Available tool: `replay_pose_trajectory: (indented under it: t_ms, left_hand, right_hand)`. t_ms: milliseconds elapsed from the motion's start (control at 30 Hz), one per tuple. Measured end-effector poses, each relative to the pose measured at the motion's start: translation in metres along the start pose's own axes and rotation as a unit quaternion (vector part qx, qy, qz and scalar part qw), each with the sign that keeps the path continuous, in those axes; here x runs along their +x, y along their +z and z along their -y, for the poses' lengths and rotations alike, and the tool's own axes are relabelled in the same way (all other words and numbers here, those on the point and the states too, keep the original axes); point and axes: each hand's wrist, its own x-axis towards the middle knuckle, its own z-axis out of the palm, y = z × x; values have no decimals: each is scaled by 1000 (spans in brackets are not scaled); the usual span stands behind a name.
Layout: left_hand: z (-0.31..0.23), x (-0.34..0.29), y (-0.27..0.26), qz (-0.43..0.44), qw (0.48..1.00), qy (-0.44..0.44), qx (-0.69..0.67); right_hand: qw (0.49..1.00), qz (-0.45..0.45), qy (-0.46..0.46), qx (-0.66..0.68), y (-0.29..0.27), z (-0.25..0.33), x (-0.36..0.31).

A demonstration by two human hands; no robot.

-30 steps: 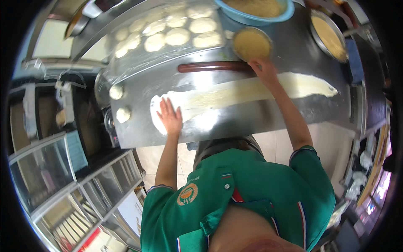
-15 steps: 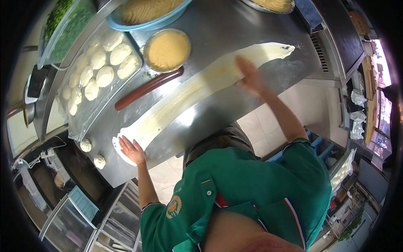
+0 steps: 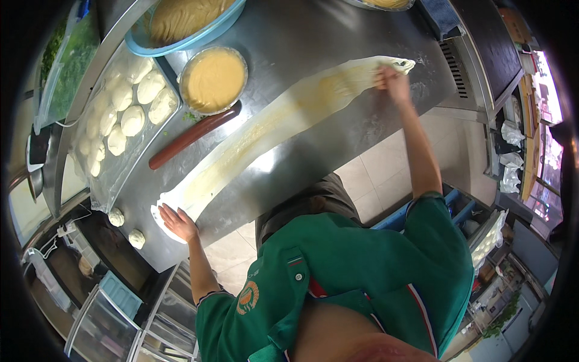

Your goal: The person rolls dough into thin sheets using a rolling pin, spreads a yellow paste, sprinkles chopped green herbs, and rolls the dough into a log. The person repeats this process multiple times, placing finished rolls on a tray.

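Note:
A long, thin strip of pale dough lies slantwise across the metal table, smeared along its middle with yellowish paste. My left hand rests flat on its near left end, fingers stretched out. Toward the far right end, my right hand touches the dough with bent fingers, blurred by motion. Behind the strip lies a reddish-brown rolling pin. A round metal bowl of smooth yellow paste stands just beyond the pin.
At the left, a tray under plastic film holds several dough balls. Two small dough pieces sit by the table's left edge. A blue basin of tan paste stands at the back, near a clear container of chopped greens.
My right hand has slid right along the strip to near its far end, its fingers now bent. My left hand stays on the left end. The view has shifted slightly.

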Motion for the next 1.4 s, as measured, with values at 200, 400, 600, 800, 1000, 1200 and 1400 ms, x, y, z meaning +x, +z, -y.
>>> replay_pose_trajectory:
  t_ms: [200, 400, 600, 800, 1000, 1200, 1400]
  left_hand:
    - [-8, 6, -3, 8, 1000, -12, -23]
    - [-5, 1, -6, 9, 999, -10, -39]
    - [-10, 4, -14, 25, 997, -4, -78]
    - [-3, 1, -16, 19, 993, 8, -116]
    - [8, 2, -26, 41, 981, 13, -188]
    - [41, 5, -47, 87, 982, 122, -113]
    - [62, 5, -45, 119, 970, 154, -143]
  right_hand:
    - [783, -185, -261, -533, 50, -6, -6]
    - [836, -39, -291, -463, 230, 27, -137]
    - [797, 124, -390, -444, 340, 34, -245]
    - [801, 101, -378, -452, 296, 27, -237]
    - [850, 118, -304, -414, 421, 44, -320]
    - [744, 232, -533, -329, 446, 58, -300]
    - [798, -40, -392, -456, 420, 146, -193]
